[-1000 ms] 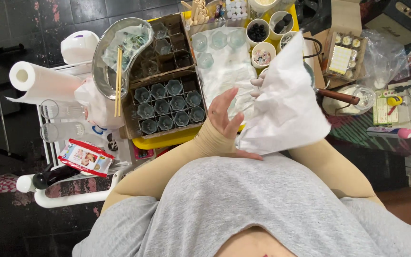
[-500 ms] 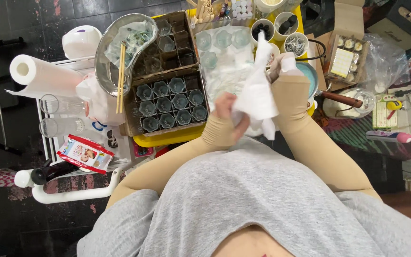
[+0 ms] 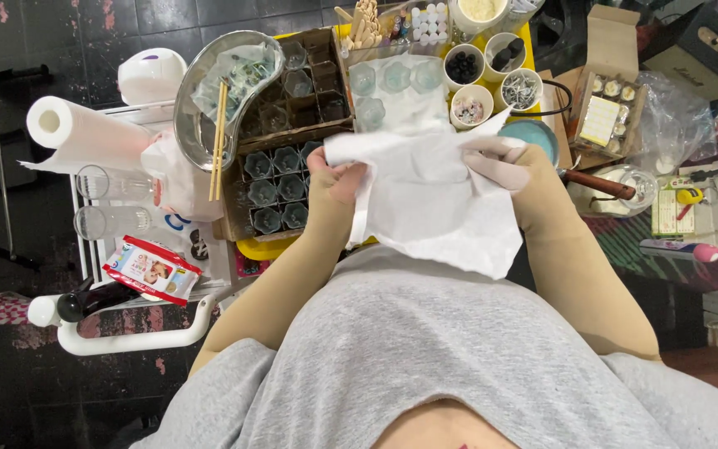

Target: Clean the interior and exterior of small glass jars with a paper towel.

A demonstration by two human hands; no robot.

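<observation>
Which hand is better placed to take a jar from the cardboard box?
Probably left: the left hand holds the white sheet right beside the cardboard box; the right hand is across the sheet.

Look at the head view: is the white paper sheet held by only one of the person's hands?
No, the left hand and the right hand each grip the white paper sheet.

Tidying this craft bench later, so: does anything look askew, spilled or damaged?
Nothing spilled or broken. Only the paper towel roll lies on its side with its sheet trailing loose. The left hand and right hand hold a white tissue sheet.
</observation>
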